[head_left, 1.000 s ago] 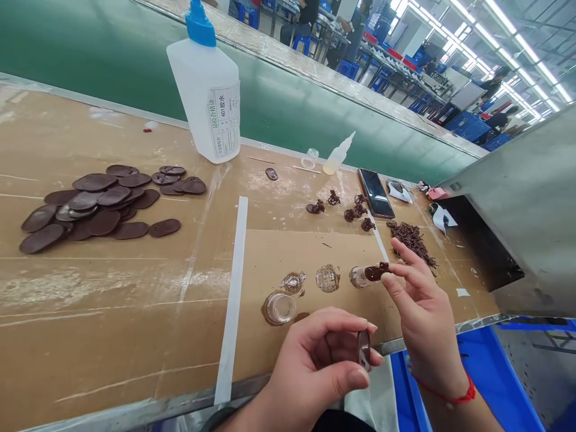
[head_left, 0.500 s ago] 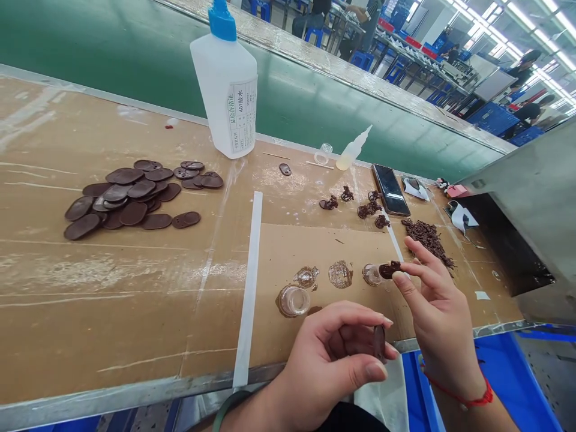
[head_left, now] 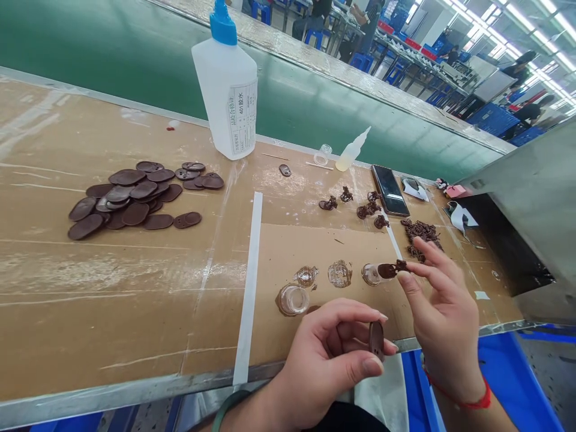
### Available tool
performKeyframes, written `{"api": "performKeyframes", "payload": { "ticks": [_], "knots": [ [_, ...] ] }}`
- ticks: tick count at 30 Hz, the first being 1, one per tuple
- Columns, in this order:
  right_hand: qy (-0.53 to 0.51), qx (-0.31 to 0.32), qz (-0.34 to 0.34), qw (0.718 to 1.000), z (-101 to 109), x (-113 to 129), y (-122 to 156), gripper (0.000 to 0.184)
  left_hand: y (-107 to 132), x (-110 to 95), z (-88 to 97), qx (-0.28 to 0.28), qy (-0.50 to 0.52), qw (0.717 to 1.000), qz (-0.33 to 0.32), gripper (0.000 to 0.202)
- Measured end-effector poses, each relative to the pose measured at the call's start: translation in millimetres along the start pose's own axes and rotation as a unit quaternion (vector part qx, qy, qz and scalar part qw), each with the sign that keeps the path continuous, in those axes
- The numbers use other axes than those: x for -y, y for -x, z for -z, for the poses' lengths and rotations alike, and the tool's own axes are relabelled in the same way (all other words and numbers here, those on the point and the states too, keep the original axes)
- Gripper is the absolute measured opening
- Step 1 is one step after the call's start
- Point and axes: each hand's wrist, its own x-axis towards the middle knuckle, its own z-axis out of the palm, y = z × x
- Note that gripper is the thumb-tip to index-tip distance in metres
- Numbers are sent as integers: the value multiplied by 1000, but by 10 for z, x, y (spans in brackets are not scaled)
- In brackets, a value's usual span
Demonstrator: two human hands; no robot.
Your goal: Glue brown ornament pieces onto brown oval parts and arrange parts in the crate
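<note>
My left hand (head_left: 335, 348) is closed around a flat brown oval piece (head_left: 376, 341) with small holes near its lower end, held upright on edge between thumb and fingers. My right hand (head_left: 443, 300) pinches a small dark brown piece (head_left: 400, 266) between thumb and forefinger, other fingers raised. Against it is a dark oval part (head_left: 387, 271) that overlaps a small clear cup (head_left: 371, 274); whether the two parts are joined I cannot tell. Left of these, a second clear cup (head_left: 293, 299) stands on the brown board beside glossy round residue marks (head_left: 340, 273).
A heap of brown ovals (head_left: 135, 201) lies left. Small dark assemblies (head_left: 368, 209) sit near a phone (head_left: 390, 189), with a pile of small brown pieces (head_left: 420, 233) at right. A large glue bottle (head_left: 229, 90) and a small nozzle bottle (head_left: 353, 150) stand at the back.
My right hand has shifted slightly right, with more of the dark oval part showing at its fingertips. My left hand has turned its oval so more of the flat face shows.
</note>
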Motion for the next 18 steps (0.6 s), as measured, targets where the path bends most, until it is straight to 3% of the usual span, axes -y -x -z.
{"api": "performKeyframes", "payload": {
  "ticks": [2, 5, 6, 8, 11, 14, 18],
  "knots": [
    [29, -20, 24, 999, 19, 25, 1, 12, 7, 9, -1, 0, -5, 1000, -4, 32],
    [-126, 8, -96, 987, 81, 77, 21, 13, 15, 38, -10, -8, -25, 1000, -14, 31],
    [-221, 29, -153, 963, 107, 102, 34, 13, 16, 49, -17, -12, -33, 999, -23, 31],
    [-399, 80, -249, 879, 161, 164, 72, 14, 17, 71, -44, -21, -50, 997, -49, 33],
    [-536, 153, -314, 768, 226, 283, 156, 19, 28, 103, -121, -27, -74, 994, -80, 38],
    [-582, 187, -323, 722, 271, 388, 259, 22, 67, 152, -213, -32, -116, 986, -114, 41],
    [-585, 196, -328, 716, 336, 444, 381, 23, 144, 224, -301, -38, -185, 965, -180, 44]
  ]
}}
